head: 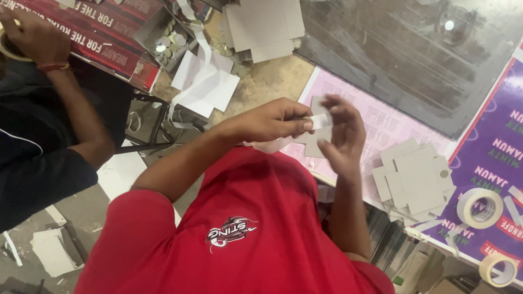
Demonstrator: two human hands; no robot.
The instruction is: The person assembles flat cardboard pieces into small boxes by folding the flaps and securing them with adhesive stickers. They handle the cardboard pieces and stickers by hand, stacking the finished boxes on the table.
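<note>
While a large sheet of clear scratched plastic (414, 60) covers the far part of the bench (272, 81), a pale pink printed sheet (381, 122) lies beneath its near edge, with a purple printed poster (490, 158) beside it. On the pink sheet sits a loose stack of grey cardboard squares (414, 182), and a second stack of grey cardboard pieces (264, 27) lies at the far edge near some white paper sheets (204, 81). A roll of cream masking tape (479, 208) rests on the purple poster, another roll (500, 269) nearer the bench's corner. Above the pink sheet, the left hand (272, 121) and the right hand (340, 136) meet over a small grey cardboard square (315, 142); the right hand's fingers close on the card, while the left hand's fingers pinch a short strip of white tape (320, 121) against its upper edge. At the upper left, another person's hand (32, 35) rests on a red printed box (92, 38).
</note>
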